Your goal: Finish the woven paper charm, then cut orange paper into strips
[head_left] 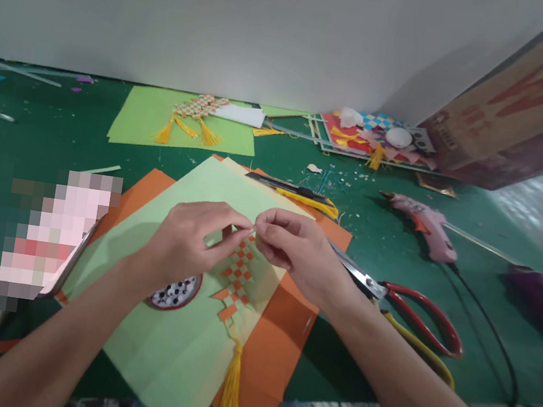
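Note:
My left hand [194,233] and my right hand [298,251] meet fingertip to fingertip over the pale green paper sheets [131,339]. Both are closed in a pinch, and whatever is between the fingertips is too small to make out. Just below them lies a woven paper strip [241,263] in orange and pale green, with a pointed tail end. From its lower end a yellow tassel [231,386] hangs toward the table's front edge. A round dish of googly eyes [175,292] sits beside it, partly hidden by my left wrist.
Scissors [375,289] and a pink glue gun [427,229] lie to the right. A box cutter [291,188] rests behind my hands. At left is a blurred-out phone [55,234]. Further back are a woven piece with tassels [198,109], a craft pile [376,137] and a paper bag [529,98].

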Tool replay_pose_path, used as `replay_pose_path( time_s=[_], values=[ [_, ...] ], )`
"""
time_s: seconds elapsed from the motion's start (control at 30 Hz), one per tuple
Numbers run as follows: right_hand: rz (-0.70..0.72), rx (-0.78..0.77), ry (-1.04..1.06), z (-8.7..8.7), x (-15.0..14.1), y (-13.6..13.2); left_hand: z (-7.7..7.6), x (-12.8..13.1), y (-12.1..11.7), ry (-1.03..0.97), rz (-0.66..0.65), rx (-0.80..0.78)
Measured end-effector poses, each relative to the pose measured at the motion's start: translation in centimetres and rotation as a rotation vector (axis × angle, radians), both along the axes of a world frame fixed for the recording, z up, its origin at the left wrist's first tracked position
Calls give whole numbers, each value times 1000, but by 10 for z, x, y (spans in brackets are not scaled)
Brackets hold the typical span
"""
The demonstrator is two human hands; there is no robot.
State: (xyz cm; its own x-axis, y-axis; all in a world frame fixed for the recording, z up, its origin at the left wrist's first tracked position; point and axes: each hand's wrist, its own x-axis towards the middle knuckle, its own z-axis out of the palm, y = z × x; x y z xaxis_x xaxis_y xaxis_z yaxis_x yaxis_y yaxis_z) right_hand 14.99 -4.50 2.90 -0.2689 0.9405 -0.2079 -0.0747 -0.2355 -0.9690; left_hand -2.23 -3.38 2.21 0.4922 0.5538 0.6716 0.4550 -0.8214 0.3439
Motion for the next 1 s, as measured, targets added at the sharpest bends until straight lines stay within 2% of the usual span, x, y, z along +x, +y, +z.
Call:
replay_pose_path(
  time_s=[0.17,0.4,0.53,0.77,1.0],
  values=[
    [-48,56,-48,-3,0,0,0,0,0,51,26,47],
    [-8,15,-36,0,2,1,3,1,-1,82,63,-65],
    [-13,50,-50,-2,3,1,3,1,-1,88,72,-64],
    [-69,229,-296,-4,3,0,-4,-2,0,192,76,18],
    [-91,275,-386,-4,1,-1,-7,-2,1,204,63,84]
  ],
)
